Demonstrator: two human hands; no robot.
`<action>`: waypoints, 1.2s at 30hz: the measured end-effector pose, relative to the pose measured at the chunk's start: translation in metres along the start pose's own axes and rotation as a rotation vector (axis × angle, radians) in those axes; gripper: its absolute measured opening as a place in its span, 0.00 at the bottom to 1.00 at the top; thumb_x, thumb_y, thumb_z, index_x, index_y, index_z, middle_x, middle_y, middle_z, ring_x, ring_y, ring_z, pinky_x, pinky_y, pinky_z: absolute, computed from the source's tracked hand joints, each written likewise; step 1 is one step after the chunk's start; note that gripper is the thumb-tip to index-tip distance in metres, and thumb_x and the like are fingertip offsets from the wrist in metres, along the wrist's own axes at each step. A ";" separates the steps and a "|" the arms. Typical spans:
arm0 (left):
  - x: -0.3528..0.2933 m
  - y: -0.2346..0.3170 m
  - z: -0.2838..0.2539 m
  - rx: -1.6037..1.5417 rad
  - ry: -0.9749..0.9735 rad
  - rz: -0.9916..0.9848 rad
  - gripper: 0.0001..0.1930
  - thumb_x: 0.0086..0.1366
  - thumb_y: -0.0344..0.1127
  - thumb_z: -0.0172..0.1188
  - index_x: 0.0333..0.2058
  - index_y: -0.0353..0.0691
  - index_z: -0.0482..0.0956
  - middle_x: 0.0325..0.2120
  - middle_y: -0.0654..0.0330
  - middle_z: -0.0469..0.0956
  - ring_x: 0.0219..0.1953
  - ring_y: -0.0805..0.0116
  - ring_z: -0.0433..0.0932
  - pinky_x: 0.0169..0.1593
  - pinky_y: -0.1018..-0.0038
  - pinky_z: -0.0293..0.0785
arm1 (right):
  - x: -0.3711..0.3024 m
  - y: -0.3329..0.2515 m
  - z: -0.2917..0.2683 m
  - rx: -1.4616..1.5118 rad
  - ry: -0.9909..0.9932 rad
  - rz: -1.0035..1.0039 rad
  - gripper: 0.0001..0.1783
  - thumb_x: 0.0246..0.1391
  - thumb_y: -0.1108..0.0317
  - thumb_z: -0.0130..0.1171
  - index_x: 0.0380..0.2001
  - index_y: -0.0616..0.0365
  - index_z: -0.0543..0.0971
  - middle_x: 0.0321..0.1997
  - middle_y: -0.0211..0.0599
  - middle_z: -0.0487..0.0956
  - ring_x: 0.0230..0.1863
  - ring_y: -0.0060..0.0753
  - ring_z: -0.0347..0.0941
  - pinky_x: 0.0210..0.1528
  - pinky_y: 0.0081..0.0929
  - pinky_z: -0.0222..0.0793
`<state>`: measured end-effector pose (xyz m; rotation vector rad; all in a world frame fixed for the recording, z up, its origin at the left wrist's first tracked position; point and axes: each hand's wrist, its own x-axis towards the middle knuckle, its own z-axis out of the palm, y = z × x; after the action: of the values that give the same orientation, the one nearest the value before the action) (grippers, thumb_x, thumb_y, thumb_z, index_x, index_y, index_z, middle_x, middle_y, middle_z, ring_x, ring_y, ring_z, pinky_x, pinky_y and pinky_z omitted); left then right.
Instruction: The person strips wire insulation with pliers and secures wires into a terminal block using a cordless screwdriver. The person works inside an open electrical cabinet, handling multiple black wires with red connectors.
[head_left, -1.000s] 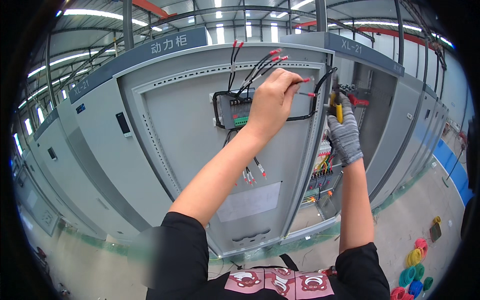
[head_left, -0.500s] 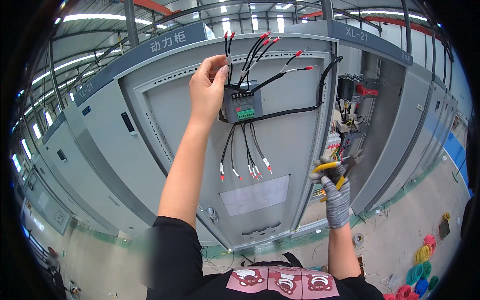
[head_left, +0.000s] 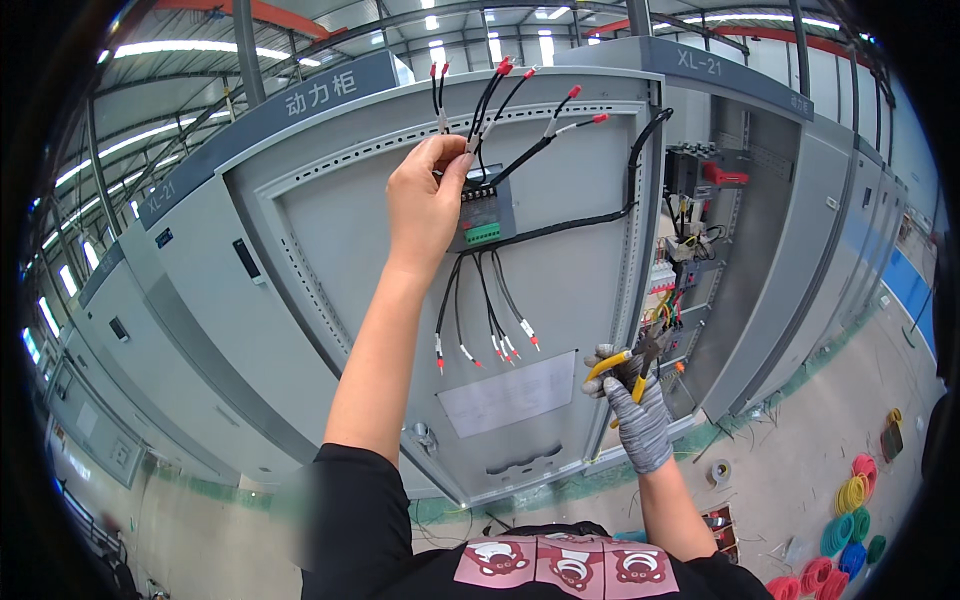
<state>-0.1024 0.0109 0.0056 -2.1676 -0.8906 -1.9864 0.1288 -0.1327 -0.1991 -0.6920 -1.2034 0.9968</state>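
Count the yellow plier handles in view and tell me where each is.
2. Both are on the pliers in the gloved right hand: the upper handle points left; the lower handle is partly covered by the hand. Others may be hidden.

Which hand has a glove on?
The right hand, gripping yellow-handled pliers, wears a grey glove; the left hand, by black wires, is bare.

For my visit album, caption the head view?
Bare left hand at black wires, gloved right hand holding yellow-handled pliers.
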 end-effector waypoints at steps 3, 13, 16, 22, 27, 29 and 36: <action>0.001 0.000 0.001 -0.030 0.017 -0.071 0.06 0.65 0.29 0.63 0.38 0.32 0.80 0.32 0.62 0.83 0.35 0.77 0.79 0.42 0.78 0.74 | -0.003 -0.001 0.002 0.012 0.012 0.047 0.20 0.66 0.74 0.50 0.60 0.63 0.71 0.50 0.40 0.79 0.40 0.19 0.75 0.47 0.19 0.72; 0.010 -0.007 0.000 -0.173 -0.004 -0.157 0.06 0.65 0.27 0.62 0.39 0.32 0.80 0.33 0.61 0.83 0.36 0.76 0.80 0.44 0.78 0.75 | -0.001 -0.002 0.008 -0.079 -0.051 0.063 0.21 0.64 0.75 0.48 0.60 0.61 0.72 0.44 0.33 0.79 0.40 0.18 0.71 0.45 0.18 0.70; 0.008 -0.003 0.002 -0.155 -0.002 -0.140 0.07 0.64 0.28 0.64 0.39 0.33 0.80 0.34 0.61 0.83 0.36 0.75 0.80 0.44 0.78 0.75 | -0.002 0.001 0.008 -0.090 -0.054 0.068 0.20 0.64 0.75 0.48 0.59 0.61 0.73 0.44 0.34 0.79 0.41 0.19 0.72 0.46 0.19 0.70; 0.001 0.001 0.003 -0.069 0.000 -0.086 0.09 0.63 0.30 0.66 0.40 0.34 0.80 0.33 0.63 0.82 0.35 0.76 0.78 0.43 0.78 0.75 | -0.001 0.005 0.007 -0.084 -0.049 0.083 0.19 0.65 0.74 0.49 0.57 0.60 0.74 0.44 0.34 0.79 0.41 0.20 0.72 0.45 0.20 0.71; 0.004 -0.012 0.002 -0.199 -0.016 -0.096 0.07 0.65 0.32 0.65 0.40 0.36 0.81 0.33 0.65 0.82 0.36 0.79 0.77 0.41 0.79 0.72 | 0.000 0.010 0.006 -0.109 -0.070 0.054 0.19 0.65 0.71 0.52 0.58 0.63 0.73 0.44 0.36 0.80 0.39 0.19 0.74 0.43 0.18 0.73; 0.004 -0.014 -0.002 -0.283 -0.035 -0.151 0.07 0.66 0.34 0.64 0.40 0.38 0.81 0.33 0.66 0.82 0.35 0.80 0.77 0.40 0.80 0.71 | 0.001 0.010 0.007 -0.104 -0.092 0.058 0.18 0.65 0.74 0.48 0.57 0.61 0.74 0.43 0.35 0.80 0.39 0.20 0.73 0.44 0.21 0.72; 0.009 -0.022 -0.019 -0.474 -0.247 -0.205 0.06 0.67 0.36 0.63 0.39 0.42 0.79 0.36 0.68 0.82 0.37 0.81 0.75 0.44 0.80 0.68 | 0.004 0.014 0.014 -0.107 -0.115 0.056 0.18 0.65 0.71 0.51 0.57 0.62 0.74 0.43 0.36 0.80 0.37 0.19 0.73 0.44 0.20 0.72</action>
<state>-0.1295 0.0248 0.0098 -2.7238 -0.7518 -2.2473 0.1117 -0.1238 -0.2057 -0.7640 -1.3516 1.0361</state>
